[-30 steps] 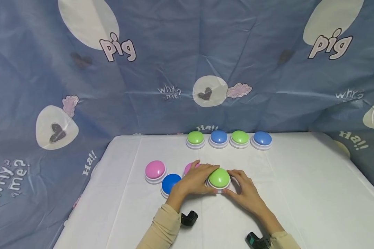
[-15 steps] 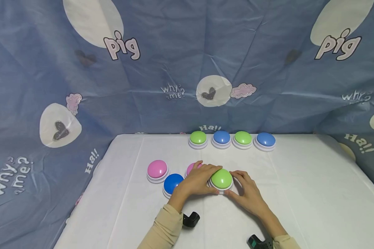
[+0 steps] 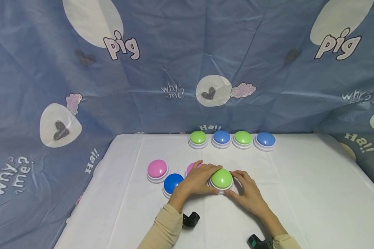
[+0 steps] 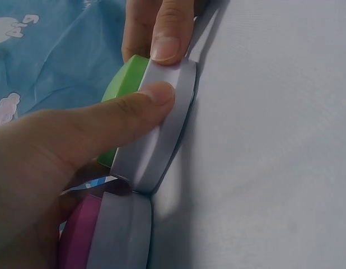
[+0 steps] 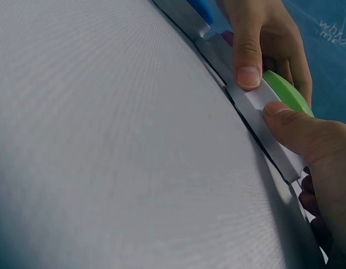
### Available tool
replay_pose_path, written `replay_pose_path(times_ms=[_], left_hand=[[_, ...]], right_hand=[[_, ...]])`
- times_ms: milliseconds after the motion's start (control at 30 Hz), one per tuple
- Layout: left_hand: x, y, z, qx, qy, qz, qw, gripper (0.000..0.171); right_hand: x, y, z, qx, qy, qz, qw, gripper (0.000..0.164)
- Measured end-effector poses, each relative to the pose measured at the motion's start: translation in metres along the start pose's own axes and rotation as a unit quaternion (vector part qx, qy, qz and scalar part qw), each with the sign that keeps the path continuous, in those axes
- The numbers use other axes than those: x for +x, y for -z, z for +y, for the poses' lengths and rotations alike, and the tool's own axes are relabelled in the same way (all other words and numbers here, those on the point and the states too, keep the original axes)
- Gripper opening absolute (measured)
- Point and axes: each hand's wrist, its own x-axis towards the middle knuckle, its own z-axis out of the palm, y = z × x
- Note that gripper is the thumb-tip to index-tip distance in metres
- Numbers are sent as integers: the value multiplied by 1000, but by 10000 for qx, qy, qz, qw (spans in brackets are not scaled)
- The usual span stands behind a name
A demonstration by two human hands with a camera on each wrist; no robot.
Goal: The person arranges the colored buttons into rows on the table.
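Observation:
Both hands hold a domed green push button [image 3: 221, 178] with a white round base, standing on the white table. My left hand [image 3: 200, 180] grips its left side, thumb on the base rim, as the left wrist view shows. On the other side my right hand [image 3: 247, 195] grips it, thumb at the front of the base [image 5: 260, 115]. A pink button [image 3: 191, 168] lies partly hidden behind the left hand; its base touches the green one's in the left wrist view. A blue button [image 3: 172, 183] stands left of the left hand, and another pink button [image 3: 157, 169] farther left.
Along the table's back edge stands a row: a green button [image 3: 198, 137], a blue button [image 3: 221, 137], a second green button [image 3: 243, 138] and a second blue button [image 3: 266, 139]. A blue printed cloth [image 3: 162, 69] hangs behind the white tabletop [image 3: 305, 193]. Black camera mounts sit at both wrists.
The head view has shifted slightly, so everything appears a little farther right than a second ago. Both hands keep their hold on the green button, which has not visibly moved on the table.

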Motion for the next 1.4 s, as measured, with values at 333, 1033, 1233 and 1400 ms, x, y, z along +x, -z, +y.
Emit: replay_pose_path(times_ms=[333, 1033, 1233, 1400], left_hand=[[-1, -1, -1, 2, -36, 109, 9999, 83], [4, -3, -10, -813, 32, 960, 9921, 80], [4, -1, -13, -1137, 56, 1266, 9854, 77], [6, -1, -14, -1248, 22, 1369, 9827, 77]], right_hand=[[0, -2, 1, 424, -58, -35, 9991, 67], [10, -5, -1, 1936, 299, 277, 9802, 68], [17, -4, -9, 2174, 435, 359, 9745, 68], [20, 5, -29, 2441, 411, 393, 9681, 65]])
